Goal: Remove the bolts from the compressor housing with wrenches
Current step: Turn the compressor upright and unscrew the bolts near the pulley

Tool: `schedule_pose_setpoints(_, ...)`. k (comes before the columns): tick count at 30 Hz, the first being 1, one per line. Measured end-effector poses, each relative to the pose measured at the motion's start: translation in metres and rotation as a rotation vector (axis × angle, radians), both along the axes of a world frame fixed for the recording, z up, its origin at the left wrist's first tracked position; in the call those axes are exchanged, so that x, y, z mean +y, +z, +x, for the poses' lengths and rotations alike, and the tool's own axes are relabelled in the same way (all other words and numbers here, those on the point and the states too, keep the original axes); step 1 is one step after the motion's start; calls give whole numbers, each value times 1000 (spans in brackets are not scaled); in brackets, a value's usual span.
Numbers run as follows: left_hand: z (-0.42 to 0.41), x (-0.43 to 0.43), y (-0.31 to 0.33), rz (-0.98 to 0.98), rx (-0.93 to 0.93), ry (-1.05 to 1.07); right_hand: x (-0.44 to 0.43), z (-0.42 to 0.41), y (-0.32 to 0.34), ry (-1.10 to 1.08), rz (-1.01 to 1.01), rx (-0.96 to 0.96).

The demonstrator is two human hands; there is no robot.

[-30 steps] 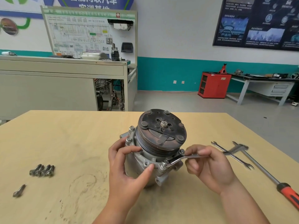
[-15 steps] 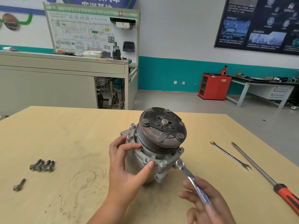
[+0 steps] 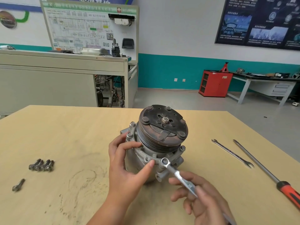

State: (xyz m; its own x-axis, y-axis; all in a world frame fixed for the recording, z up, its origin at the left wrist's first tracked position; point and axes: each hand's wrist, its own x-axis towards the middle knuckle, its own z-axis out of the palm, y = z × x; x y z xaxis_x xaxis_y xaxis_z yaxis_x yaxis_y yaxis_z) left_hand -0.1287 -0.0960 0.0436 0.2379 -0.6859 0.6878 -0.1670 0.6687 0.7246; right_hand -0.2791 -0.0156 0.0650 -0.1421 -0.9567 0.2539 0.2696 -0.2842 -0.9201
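A grey compressor housing with a dark rusty pulley on top stands mid-table. My left hand grips its front left side, thumb on the flange. My right hand holds a silver wrench by its shaft. The wrench's ring end sits over a flange bolt at the front. Other bolts remain in the flange at the right and left.
Several loose bolts lie in a row on the wooden table at the left, one more bolt nearer me. A second wrench and a long red-handled screwdriver lie at the right.
My right hand swung the wrench handle from the right round toward me, came off the flange, and the ring end now sits on the front bolt. The left hand kept its grip.
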Motion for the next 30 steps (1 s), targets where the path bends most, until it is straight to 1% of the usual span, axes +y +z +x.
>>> schedule_pose_setpoints(2, 0, 0, 0, 4, 3, -5, -9, -7, 2, 9, 4, -75)
schedule_pose_setpoints(6, 1, 0, -1, -2, 4, -4, -25, -21, 6, 49, -51, -65)
schedule_pose_setpoints(10, 0, 1, 0, 9, -1, -6, -45, -38, 15, 244, -3, -56)
schedule_pose_setpoints(14, 0, 1, 0, 20, 3, -20, -71, -56, 29, 479, 90, 22)
schedule_pose_setpoints(16, 0, 2, 0, 23, 1, -23, -81, -58, 35, 547, 130, 23)
schedule_pose_setpoints(18, -1, 2, 0, 27, 4, -19, -84, -58, 35, 576, 127, -5)
schedule_pose_setpoints(19, -1, 2, 1, 31, 7, -18, -83, -59, 32, 592, 118, -52)
schedule_pose_setpoints(20, -1, 2, 1, 34, 7, -19, -79, -60, 28, 638, 112, -143)
schedule_pose_setpoints(21, -1, 2, 1, 36, 5, -20, -72, -60, 22, 705, 100, -284)
schedule_pose_setpoints(22, -1, 1, 1, 37, 2, -22, -62, -59, 18, 725, 89, -441)
schedule_pose_setpoints(23, -1, 1, 1, 36, 0, -21, -52, -60, 12, 693, 93, -557)
schedule_pose_setpoints(24, -1, 1, 0, 33, 1, -19, -42, -64, 8, 608, 93, -578)
schedule_pose_setpoints(26, -1, 2, 0, 28, 1, -14, -24, -65, -1, 465, 82, -530)
schedule_pose_setpoints(29, -2, 2, 1, 15, -12, -12, 1, -51, 1, 364, 188, -505)
schedule_pose_setpoints(30, -2, 2, 1, 11, -16, -10, 1, -46, 1, 387, 108, -387)
